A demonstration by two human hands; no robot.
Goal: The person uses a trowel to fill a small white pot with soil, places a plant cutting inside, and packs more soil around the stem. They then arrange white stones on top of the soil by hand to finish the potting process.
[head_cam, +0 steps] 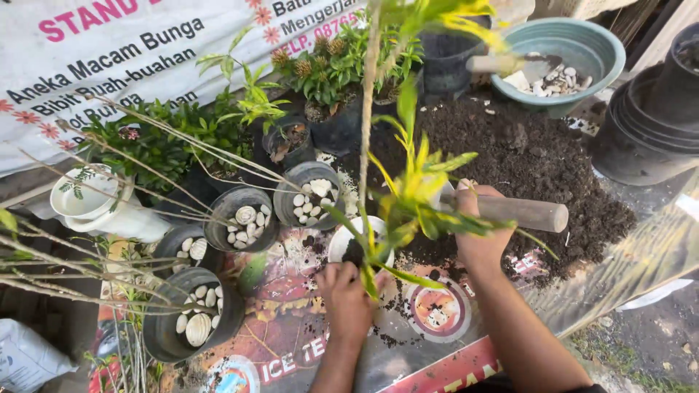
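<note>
Left hand (348,300) fingers closed round the stem of the yellow-green plant (411,193), steadying it upright in the small white pot (348,244) mid-desk. Right hand (477,229) gripping the wooden-handled trowel (520,212), poised over the soil heap (524,164) toward the far edge.

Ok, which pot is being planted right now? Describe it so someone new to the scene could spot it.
Start at the dark soil heap on the right of the table. Just left of its near edge, the left hand steadies a yellow-green plant in a small white pot. Its neighbours are dark pots topped with pale stones; this one is white and shows dark soil.
</note>
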